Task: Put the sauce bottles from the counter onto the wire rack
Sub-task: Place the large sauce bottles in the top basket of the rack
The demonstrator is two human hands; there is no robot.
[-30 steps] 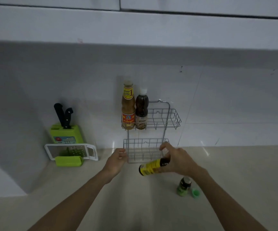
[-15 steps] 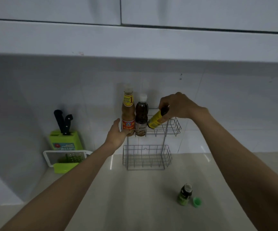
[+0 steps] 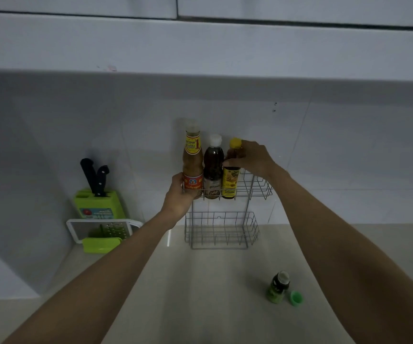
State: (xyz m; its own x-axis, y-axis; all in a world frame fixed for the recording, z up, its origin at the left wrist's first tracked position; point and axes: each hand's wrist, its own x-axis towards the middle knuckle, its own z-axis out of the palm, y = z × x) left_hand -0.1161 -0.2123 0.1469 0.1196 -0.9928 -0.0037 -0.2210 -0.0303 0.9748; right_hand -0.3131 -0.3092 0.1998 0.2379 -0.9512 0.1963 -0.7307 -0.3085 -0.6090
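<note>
Right hand (image 3: 250,158) pinches yellow bottle (image 3: 230,180) upright on rack (image 3: 257,192), beside dark bottle (image 3: 213,170); left hand (image 3: 179,194) cups rack's corner, likely steadying.

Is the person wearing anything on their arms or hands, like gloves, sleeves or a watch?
Nothing shows. Both forearms are bare right to the bottom edge of the picture, with no sleeve in view. The left hand and the right hand have no gloves, and no watch, bracelet or ring can be made out in this dim light.
</note>
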